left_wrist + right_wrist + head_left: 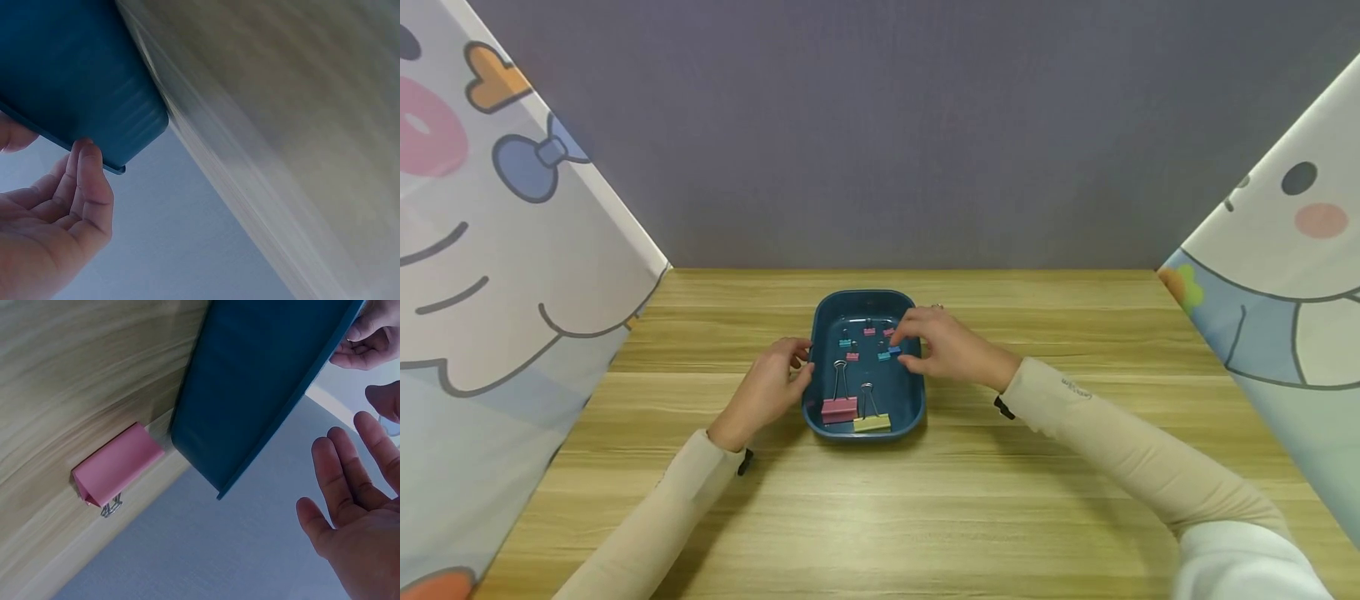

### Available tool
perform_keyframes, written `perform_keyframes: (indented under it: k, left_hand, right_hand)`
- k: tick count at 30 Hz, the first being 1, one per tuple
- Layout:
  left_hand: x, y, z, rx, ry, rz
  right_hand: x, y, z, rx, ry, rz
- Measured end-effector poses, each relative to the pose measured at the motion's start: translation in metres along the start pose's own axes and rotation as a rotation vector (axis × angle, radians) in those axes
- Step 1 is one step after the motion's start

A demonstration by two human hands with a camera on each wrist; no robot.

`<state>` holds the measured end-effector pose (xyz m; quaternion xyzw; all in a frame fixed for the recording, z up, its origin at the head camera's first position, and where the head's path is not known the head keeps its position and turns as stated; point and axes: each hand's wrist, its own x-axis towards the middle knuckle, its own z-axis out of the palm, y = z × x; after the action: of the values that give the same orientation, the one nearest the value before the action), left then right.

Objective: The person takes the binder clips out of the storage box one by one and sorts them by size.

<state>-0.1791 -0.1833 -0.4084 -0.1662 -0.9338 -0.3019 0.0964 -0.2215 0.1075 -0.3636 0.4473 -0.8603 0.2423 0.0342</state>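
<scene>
— What sits nearest in the tray?

— Two large binder clips at the near end of the blue tray (820, 333): a pink clip (838, 408) and, just to its right, a yellow clip (872, 422). Their bodies lie toward the person and their wire handles point away, up the tray, so each one's long axis runs near to far, along the tray's own length.

— And the left hand?

— The left hand (769, 390) is at the tray's left wall, about halfway along. The left wrist view shows a fingertip (87, 156) touching the rim, with the fingers loosely bent around nothing else.

— Which hand is closer to the small clips?

— The right hand (946, 346), I'd say. It comes in from the right over the tray's far half, where the small clips (868, 332), pink and blue, are scattered. Its fingertips hang just beside the blue clip (892, 351) and point left toward it. The fingers are gently bent and apart; I cannot tell whether they touch that clip, and they pinch nothing that I can see. The clips are too small to read their axes.

— Anything outside the tray?

— The right wrist view shows a pink clip with its wire handle by the tray's wall.
</scene>
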Motion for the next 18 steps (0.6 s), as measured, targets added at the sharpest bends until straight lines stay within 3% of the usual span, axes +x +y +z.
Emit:
perform_keyframes:
  k: [8,18]
  left_hand:
    - [0.0,0.0,0.0,0.005,-0.007,0.0]
    - [0.0,0.0,0.0,0.008,-0.009,0.001]
  right_hand:
    - [0.001,0.0,0.008,-0.008,-0.029,-0.054]
    - [0.002,-0.011,0.019,-0.012,-0.142,0.003]
